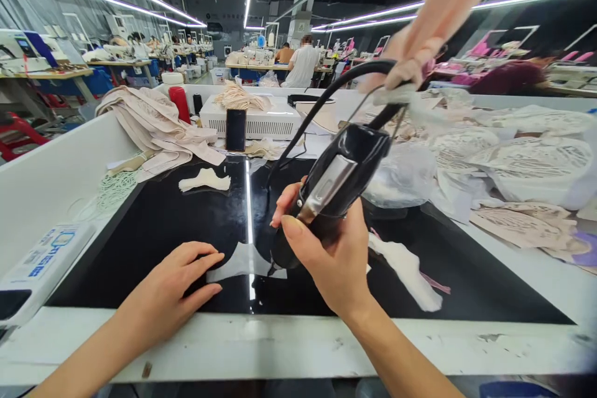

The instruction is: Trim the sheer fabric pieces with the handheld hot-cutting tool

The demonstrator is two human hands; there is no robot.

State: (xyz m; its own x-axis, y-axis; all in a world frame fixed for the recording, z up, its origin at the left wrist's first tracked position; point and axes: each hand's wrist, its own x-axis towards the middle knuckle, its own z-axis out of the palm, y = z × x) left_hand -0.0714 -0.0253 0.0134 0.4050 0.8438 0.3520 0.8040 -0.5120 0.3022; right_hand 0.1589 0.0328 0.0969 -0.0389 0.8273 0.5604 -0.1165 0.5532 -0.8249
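My right hand [326,255] is wrapped round a black corded hand tool [347,168] with a silver metal plate along its body. Its narrow dark tip points down at the right end of a thin, translucent white cut piece [247,259] on the shiny black mat [153,242]. A pinkish fabric strip [448,6] is tied near the tool's upper end and runs upward. At the left end of the cut piece, my left hand [172,280] rests on the mat with its fingers apart, holding nothing. The exact kind of tool is unclear.
Another white piece [204,180] lies farther back; a white padded strip [410,270] is at right. Beige fabric [149,124], a red thread cone [180,104], a phone [236,129] and a white box [256,118] stand behind. Lacy cups [536,161] pile up on the right.
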